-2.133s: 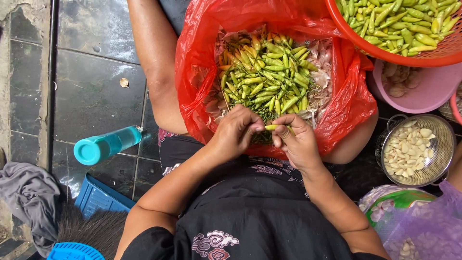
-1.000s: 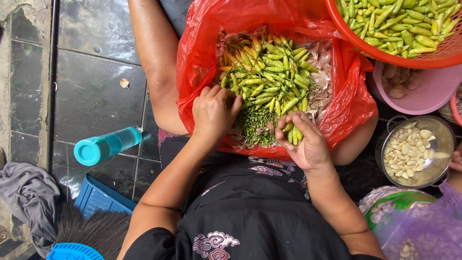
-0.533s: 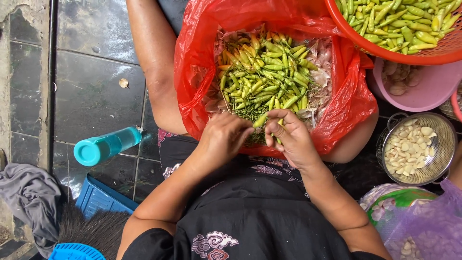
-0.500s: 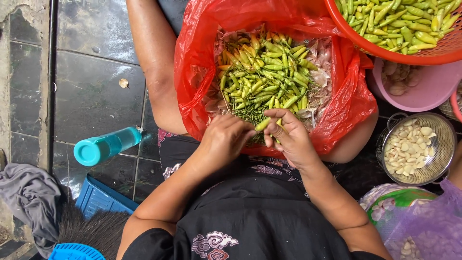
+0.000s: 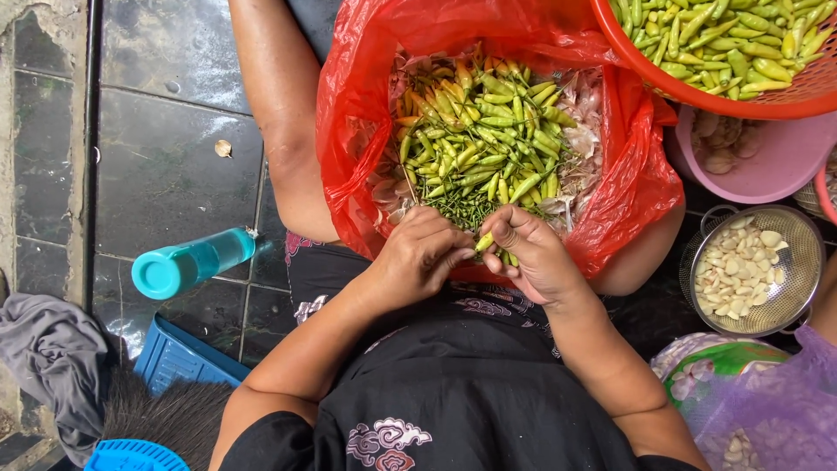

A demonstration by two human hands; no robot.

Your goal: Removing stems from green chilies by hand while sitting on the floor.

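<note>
Left hand point(image 5: 420, 255): fingers curled, grip closed on one end of a small yellow-green chili point(image 5: 484, 242), thumb and forefinger pinching it.
Right hand point(image 5: 532, 253): fingers bent, grip closed on the other end of the same chili; further green chilies show under its palm.
Chili position: between the two hands, at the near edge of the red plastic bag point(image 5: 628, 174), over the person's lap.
Red plastic bag contents: heap of green and yellow chilies point(image 5: 484, 139), a cluster of loose green stems point(image 5: 458, 208) just ahead of the hands, pale papery skins along the sides.
Orange basket point(image 5: 724, 92): upper right, filled with green chilies.
Pink bowl point(image 5: 767, 166): beneath the orange basket, holding pale pieces.
Metal strainer point(image 5: 806, 288): right of the hands, containing peeled garlic cloves point(image 5: 741, 275).
Teal bottle point(image 5: 192, 262): lying on the dark tiled floor point(image 5: 166, 131), left of the lap.
Blue crate point(image 5: 179, 358): near the left elbow, next to a grey cloth point(image 5: 48, 349).
</note>
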